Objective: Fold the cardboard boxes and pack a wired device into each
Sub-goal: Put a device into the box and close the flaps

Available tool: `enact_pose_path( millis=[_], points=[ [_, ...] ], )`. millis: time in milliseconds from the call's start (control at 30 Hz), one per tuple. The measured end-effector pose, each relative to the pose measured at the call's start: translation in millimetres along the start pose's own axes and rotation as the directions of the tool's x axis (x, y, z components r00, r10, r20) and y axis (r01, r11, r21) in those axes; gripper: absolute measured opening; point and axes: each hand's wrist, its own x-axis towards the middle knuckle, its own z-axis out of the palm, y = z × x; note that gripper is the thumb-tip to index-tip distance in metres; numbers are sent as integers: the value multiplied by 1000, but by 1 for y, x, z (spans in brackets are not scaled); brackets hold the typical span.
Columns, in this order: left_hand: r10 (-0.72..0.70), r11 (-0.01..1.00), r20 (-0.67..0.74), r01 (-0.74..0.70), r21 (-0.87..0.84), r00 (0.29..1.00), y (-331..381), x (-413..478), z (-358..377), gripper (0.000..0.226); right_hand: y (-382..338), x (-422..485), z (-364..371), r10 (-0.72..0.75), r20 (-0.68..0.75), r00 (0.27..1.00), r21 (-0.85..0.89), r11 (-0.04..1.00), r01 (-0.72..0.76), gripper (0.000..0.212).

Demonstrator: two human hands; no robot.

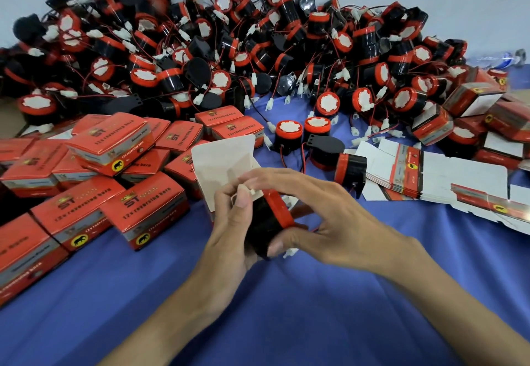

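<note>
Black device (263, 223) gripped by left hand (226, 232) and right hand (329, 213) fingers (box (223, 156) half-hidden).

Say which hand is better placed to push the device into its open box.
Probably the right. The right hand pinches the device by its red-rimmed end, away from the open box; the left hand grips it on the box side.

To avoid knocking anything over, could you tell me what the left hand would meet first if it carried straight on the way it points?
Most likely the open cardboard box just beyond the left hand, which grips the reversing horn; depth is hard to judge.
</note>
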Motion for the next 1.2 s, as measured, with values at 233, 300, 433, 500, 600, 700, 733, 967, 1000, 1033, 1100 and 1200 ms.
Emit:
enact_pose_path(
  millis=[233, 300, 433, 500, 600, 700, 733, 967, 1000, 1033, 1100, 1200],
  points=[
    [603, 570, 49, -472, 673, 796, 22, 2, -29, 35, -4, 27, -18, -78, -100, 992, 6, 997, 79, 55],
    [734, 365, 11, -407, 837, 679, 16, 10, -44, 28, -3, 47, -24, -56, -47, 997, -43, 998, 54, 53],
    [526, 420, -54, -205, 884, 849, 2, 25, -49, 35, 9, 77, -23, -44, 114, 992, -266, 961, 73, 54],
    [450, 489, -47, -202, 848, 892, -6, 26, -53, 23, 14, 80, -19, -45, 167, 985, -337, 936, 100, 54],
    [406, 619, -111, -184, 764, 907, -8, 29, -55, 16, 22, 75, -13, -112, 205, 972, -490, 848, 201, 54],
    [388, 658, -124, -180, 731, 913, -9, 29, -57, 22, 25, 71, -12, -135, 244, 960, -636, 725, 263, 56],
    [382, 660, -121, -178, 730, 916, -10, 29, -57, 24, 25, 71, -12, -112, 257, 960, -659, 707, 258, 57],
    [371, 643, -73, -200, 739, 926, -11, 28, -58, 28, 10, 73, -8, 75, 380, 922, -759, 594, 265, 58],
    [368, 637, -61, -203, 744, 928, -11, 28, -57, 28, 9, 74, -9, 105, 391, 914, -743, 623, 247, 52],
    [364, 630, -51, -205, 749, 930, -11, 27, -57, 28, 8, 73, -10, 128, 397, 909, -713, 667, 217, 45],
    [355, 622, -30, -212, 754, 934, -10, 26, -58, 28, 6, 70, -9, 161, 413, 896, -665, 726, 176, 37],
    [323, 640, 13, -229, 734, 946, -9, 27, -59, 30, 7, 69, -1, 157, 426, 891, -647, 742, 178, 28]
  ],
)
